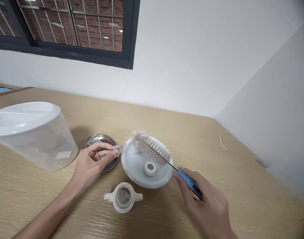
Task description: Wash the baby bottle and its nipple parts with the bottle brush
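My left hand (96,161) pinches a small clear ribbed plastic piece (121,147) between thumb and fingers, over the edge of a round metal dish (111,166). A bottle brush (153,147) with pale bristles and a blue handle is gripped in my right hand (204,199). Its bristle head slants across a white bowl (132,171), pointing to the upper left. Inside the bowl lies a white ring (150,169). A cream ring with two side handles (123,198) stands on the table in front of the bowl, between my hands.
A translucent plastic bucket with a white rim (48,142) stands at the left. Part of a clear plastic item (93,139) lies in the metal dish. A thin pale strip (222,143) rests on the wooden table (241,186) at right. White walls and a barred window (74,23) are behind.
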A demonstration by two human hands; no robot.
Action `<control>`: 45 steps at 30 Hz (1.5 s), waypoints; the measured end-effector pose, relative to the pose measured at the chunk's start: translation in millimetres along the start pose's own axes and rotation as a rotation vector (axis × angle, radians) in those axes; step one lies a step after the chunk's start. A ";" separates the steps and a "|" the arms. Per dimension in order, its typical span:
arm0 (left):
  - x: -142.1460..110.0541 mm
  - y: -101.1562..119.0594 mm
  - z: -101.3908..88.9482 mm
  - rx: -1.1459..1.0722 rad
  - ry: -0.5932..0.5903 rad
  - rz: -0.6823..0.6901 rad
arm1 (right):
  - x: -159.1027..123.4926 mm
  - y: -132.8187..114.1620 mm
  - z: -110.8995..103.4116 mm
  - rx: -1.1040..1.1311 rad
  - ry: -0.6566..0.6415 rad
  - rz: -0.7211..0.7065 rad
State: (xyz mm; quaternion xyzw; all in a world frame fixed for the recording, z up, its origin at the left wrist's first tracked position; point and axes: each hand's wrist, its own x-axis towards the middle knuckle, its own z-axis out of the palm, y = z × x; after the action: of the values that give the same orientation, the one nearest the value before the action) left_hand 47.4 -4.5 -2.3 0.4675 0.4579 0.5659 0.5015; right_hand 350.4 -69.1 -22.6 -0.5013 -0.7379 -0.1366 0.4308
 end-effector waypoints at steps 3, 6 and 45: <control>-0.4 0.2 -0.2 -0.004 -0.009 0.011 | 0.5 0.4 -0.4 0.007 -0.001 -0.002; -0.4 0.2 -0.7 -0.006 -0.016 0.019 | 0.1 1.1 -1.2 -0.007 -0.006 0.017; -2.0 -1.8 -4.0 0.085 -0.037 -0.008 | -5.9 7.8 6.8 0.065 -0.110 -0.247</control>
State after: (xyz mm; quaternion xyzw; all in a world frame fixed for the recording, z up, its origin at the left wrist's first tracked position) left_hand 43.8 -6.6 -4.8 0.4969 0.4740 0.5353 0.4919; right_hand 354.4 -64.9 -33.0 -0.3991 -0.8206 -0.1369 0.3854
